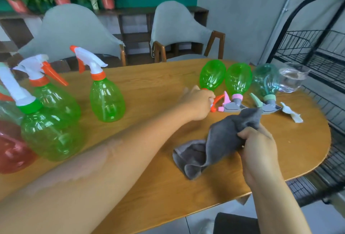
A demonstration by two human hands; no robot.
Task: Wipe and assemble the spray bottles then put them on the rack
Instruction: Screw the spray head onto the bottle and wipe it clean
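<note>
left hand at a lying bottle, right hand bunching a cloth

the left hand (198,103) curled round the orange trigger head of a green plastic spray bottle lying on its side (211,75) on the oval wooden table (149,187). the right hand (259,151) gripped a grey microfibre cloth (214,146). the black wire rack (317,52) stood beside the table's right end.
</note>
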